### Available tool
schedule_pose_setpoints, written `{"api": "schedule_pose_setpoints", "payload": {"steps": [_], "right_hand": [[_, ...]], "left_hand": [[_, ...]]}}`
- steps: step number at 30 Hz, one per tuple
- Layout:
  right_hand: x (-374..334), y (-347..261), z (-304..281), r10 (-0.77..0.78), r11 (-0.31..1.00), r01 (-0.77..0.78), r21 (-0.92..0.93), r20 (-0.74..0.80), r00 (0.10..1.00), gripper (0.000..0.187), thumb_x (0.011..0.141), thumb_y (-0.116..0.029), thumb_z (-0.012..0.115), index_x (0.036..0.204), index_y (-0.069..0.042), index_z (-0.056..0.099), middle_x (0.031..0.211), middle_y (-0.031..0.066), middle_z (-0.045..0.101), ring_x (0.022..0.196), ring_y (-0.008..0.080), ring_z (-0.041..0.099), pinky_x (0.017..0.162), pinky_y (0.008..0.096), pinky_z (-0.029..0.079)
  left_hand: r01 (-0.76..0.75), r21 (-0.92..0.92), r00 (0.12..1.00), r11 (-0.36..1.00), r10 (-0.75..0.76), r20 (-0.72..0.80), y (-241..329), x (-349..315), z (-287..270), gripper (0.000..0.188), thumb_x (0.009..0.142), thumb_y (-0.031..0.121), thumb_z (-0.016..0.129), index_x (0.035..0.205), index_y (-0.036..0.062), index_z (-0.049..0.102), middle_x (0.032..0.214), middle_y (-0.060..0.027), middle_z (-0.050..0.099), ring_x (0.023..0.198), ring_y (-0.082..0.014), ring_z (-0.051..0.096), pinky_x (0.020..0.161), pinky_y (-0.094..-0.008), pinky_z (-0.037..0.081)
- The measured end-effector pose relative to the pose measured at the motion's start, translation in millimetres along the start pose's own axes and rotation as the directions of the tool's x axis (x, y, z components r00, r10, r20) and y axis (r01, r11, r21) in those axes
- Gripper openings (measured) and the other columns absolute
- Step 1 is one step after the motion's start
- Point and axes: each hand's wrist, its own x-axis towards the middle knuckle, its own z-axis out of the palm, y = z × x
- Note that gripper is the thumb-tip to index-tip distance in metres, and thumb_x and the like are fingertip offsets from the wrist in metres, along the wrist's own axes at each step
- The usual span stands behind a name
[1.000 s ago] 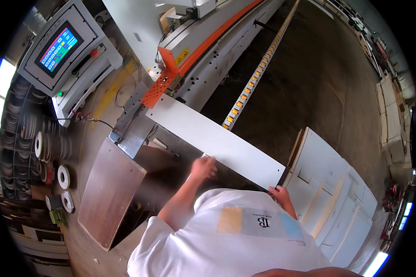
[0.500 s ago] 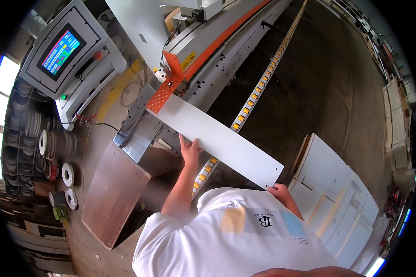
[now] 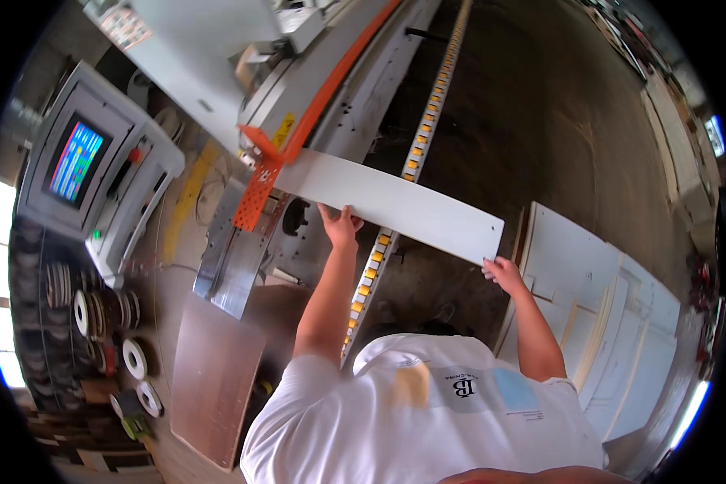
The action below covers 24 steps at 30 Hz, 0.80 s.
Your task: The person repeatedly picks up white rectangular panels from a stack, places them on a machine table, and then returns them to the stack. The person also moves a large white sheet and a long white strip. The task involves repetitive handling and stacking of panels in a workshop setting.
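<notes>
Presently: two hands, both at one white panel. Panel count, in hand area: one. The long white panel [image 3: 395, 198] lies crosswise, its left end against one orange perforated plate [image 3: 258, 196], its middle passing over one roller track [image 3: 365, 286], its right end reaching out past the track toward the person's right. One dark hole plain near the right end.

Left hand [image 3: 341, 226]: fingers spread wide, fingertips touching the panel's near edge, left of the track. Right hand [image 3: 503, 275]: narrow, fingers drawn together at the near right corner, touching; cannot tell how firmly it grips.

Track: one row of yellow rollers, seen on both sides of the panel; far ones too small to count.

Machine: one long grey body [image 3: 298, 85] with one orange strip [image 3: 347, 64] running along it. One control console [image 3: 97, 153] off left, bearing one lit screen [image 3: 78, 161], one red knob [image 3: 135, 153] and one green button [image 3: 98, 235].

Lower left: one large brown board [image 3: 218, 371]; beyond it, two white ring-shaped rolls [image 3: 135, 359] near the floor, one green object [image 3: 137, 426] just beside. Right: one stack of white boards [image 3: 569, 250], several pieces, exact number unclear.
</notes>
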Motion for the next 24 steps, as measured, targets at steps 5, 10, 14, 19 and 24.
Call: {"api": "schedule_pose_setpoints", "payload": {"steps": [5, 10, 14, 19, 24], "right_hand": [[-16.8, 25.2, 13.2, -0.009, 0.986, -0.042, -0.161, -0.305, 0.952, 0.064, 0.084, -0.060, 0.066, 0.124, -0.010, 0.067, 0.108, 0.0071, 0.075, 0.101, 0.0235, 0.070, 0.090, 0.0365, 0.052], [-91.9, 81.3, -0.8, 0.078, 0.960, -0.174, -0.220, -0.386, 0.919, 0.051, 0.086, -0.056, 0.067, 0.117, -0.015, 0.069, 0.103, 0.0042, 0.075, 0.099, 0.0254, 0.070, 0.086, 0.0384, 0.054], [-143.0, 179.4, -25.5, 0.272, 0.921, -0.366, -0.132, -0.455, 0.848, 0.046, 0.083, -0.055, 0.067, 0.110, -0.018, 0.072, 0.102, 0.0049, 0.075, 0.100, 0.0259, 0.070, 0.086, 0.0388, 0.055], [-213.9, 277.4, -74.8, 0.475, 0.825, -0.557, 0.098, -0.653, 0.589, 0.036, 0.085, -0.047, 0.063, 0.102, -0.018, 0.074, 0.097, 0.0087, 0.074, 0.096, 0.0303, 0.069, 0.084, 0.0425, 0.054], [-241.7, 357.3, -162.8, 0.410, 0.809, -0.562, 0.174, -0.852, 0.326, 0.029, 0.084, -0.040, 0.067, 0.100, -0.016, 0.070, 0.094, 0.0105, 0.073, 0.092, 0.0346, 0.069, 0.081, 0.0487, 0.054]], "left_hand": [[0.137, 0.105, 0.984, 0.985, -0.147, 0.098, -0.2, 9.2, 32.3, 0.079, 0.094, 0.002, 0.059, 0.157, 0.0166, 0.014, 0.126, -0.0156, 0.057, 0.100, -0.0279, 0.065, 0.078, -0.0383, 0.057], [0.159, 0.236, 0.916, 0.959, -0.232, 0.328, -9.7, -74.1, 69.9, 0.030, 0.098, 0.019, 0.060, 0.125, 0.0094, 0.053, 0.100, -0.0058, 0.064, 0.087, -0.0166, 0.064, 0.075, -0.0343, 0.053], [0.289, 0.303, 0.809, 0.908, -0.401, 0.431, -56.0, -156.0, 81.0, 0.016, 0.098, 0.022, 0.060, 0.091, 0.0076, 0.062, 0.072, -0.0024, 0.060, 0.066, -0.0142, 0.060, 0.059, -0.0279, 0.048], [0.087, 0.798, 0.634, 0.596, -0.651, 0.417, -113.4, -207.5, 66.4, 0.024, 0.100, 0.028, 0.061, 0.096, 0.0049, 0.065, 0.067, -0.0044, 0.062, 0.066, -0.0131, 0.061, 0.063, -0.0303, 0.051], [-0.440, 0.870, 0.486, 0.222, -0.756, 0.438, -152.1, -220.2, 72.3, 0.032, 0.098, 0.031, 0.062, 0.097, 0.0001, 0.068, 0.066, -0.0065, 0.066, 0.058, -0.0144, 0.062, 0.060, -0.0300, 0.052]]}}
